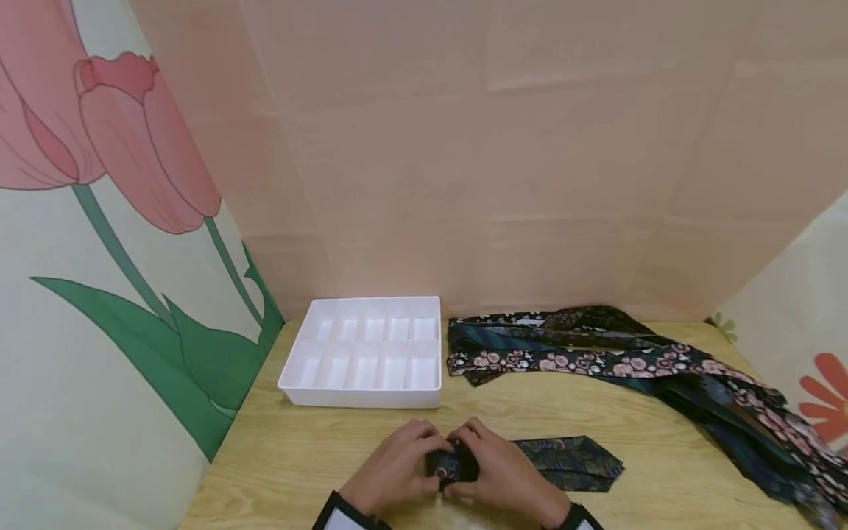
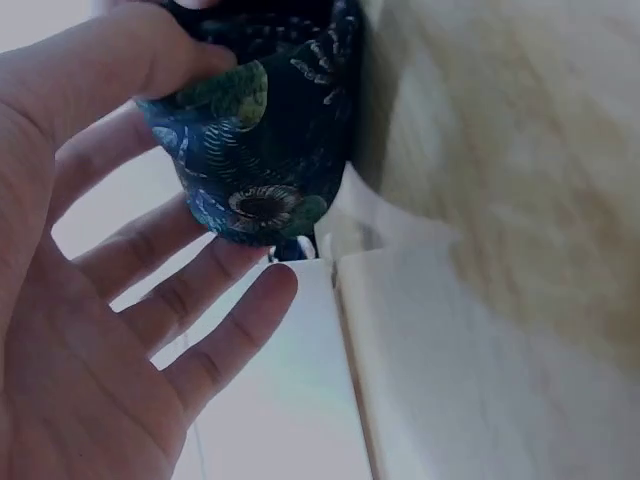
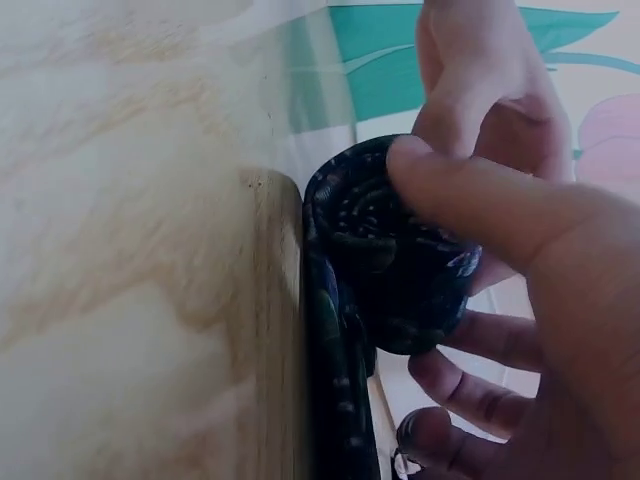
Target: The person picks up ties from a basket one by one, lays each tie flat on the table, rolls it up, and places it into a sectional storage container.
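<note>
A dark necktie with a flower pattern, wound partway into a roll [image 1: 453, 465], stands near the front of the table between both hands. Its unrolled wide end [image 1: 573, 462] lies flat to the right, passing under the right hand. My left hand [image 1: 400, 464] grips the roll's left side; in the left wrist view its thumb presses the rim while some fingers spread behind. From the right, my right hand [image 1: 500, 471] holds the roll between thumb and fingers. The spiral layers of the roll [image 3: 375, 215] show in the right wrist view, beside the right thumb.
A white plastic tray [image 1: 361, 397] divided into small compartments stands behind the hands, against the back wall. Several long neckties [image 1: 563, 361], dark and floral, lie heaped from the back centre to the right edge. Flower-printed panels [image 1: 132, 294] border the wooden table [image 1: 265, 471].
</note>
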Tool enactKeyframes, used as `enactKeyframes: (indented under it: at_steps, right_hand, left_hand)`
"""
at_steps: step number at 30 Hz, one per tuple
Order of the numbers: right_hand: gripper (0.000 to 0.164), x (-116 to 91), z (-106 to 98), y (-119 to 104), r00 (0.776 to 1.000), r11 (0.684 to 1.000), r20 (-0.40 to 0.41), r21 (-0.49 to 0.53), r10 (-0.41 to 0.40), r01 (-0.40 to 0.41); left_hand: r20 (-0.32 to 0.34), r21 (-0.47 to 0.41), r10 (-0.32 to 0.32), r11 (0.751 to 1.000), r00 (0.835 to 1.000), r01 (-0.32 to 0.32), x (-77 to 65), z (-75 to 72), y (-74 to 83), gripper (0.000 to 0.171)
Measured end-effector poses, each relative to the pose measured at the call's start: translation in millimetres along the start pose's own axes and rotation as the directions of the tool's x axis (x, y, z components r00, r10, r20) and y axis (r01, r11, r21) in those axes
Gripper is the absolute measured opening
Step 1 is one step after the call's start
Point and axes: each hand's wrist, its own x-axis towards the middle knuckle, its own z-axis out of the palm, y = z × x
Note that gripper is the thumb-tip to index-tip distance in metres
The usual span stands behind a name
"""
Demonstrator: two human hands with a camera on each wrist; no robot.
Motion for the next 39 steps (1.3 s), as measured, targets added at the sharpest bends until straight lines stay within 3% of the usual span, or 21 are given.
enactKeyframes:
  at_steps: [6, 14, 18, 23, 29, 34, 39]
  right_hand:
    - [0.044, -0.5, 0.4, 6.1, 0.999, 0.999, 0.018, -0.002, 0.034, -0.034]
    - [0.057, -1.3, -3.2, 8.9, 0.999, 1.000, 0.035, 0.013, -0.013, 0.012]
    - [0.051, -3.2, -0.8, 12.1, 0.999, 1.000, 0.038, -0.006, -0.002, 0.002]
    - [0.058, -3.2, -0.8, 11.3, 0.998, 1.000, 0.057, 0.001, 0.015, -0.015]
    - [0.050, -5.0, -4.1, 10.5, 0.996, 0.999, 0.084, 0.005, 0.037, -0.038]
    - [0.055, -6.0, -5.9, 12.5, 0.993, 0.997, 0.105, 0.055, 0.051, -0.057]
    - [0.049, -6.4, -7.1, 12.8, 0.994, 0.997, 0.093, 0.036, 0.059, -0.063]
  left_hand:
    - [0.023, 0.012, 0.022, 1.000, 0.999, -0.023, 2.2, 4.4, 1.6, 0.047]
    - [0.043, 0.061, 0.000, 0.998, 0.999, -0.003, 5.1, 2.2, 7.4, 0.048]
    - [0.037, 0.068, 0.013, 0.998, 0.999, -0.015, 4.3, 5.5, 7.0, 0.051]
    - [0.021, 0.076, 0.025, 0.997, 0.999, -0.027, 4.0, 7.7, 5.7, 0.044]
    - [0.009, 0.073, 0.061, 0.995, 0.998, -0.062, 6.3, 9.0, 8.5, 0.048]
    - [-0.008, 0.091, 0.083, 0.992, 0.997, -0.082, 7.3, 10.2, 10.8, 0.041]
    - [0.001, 0.075, 0.080, 0.994, 0.997, -0.080, 9.4, 10.9, 12.7, 0.047]
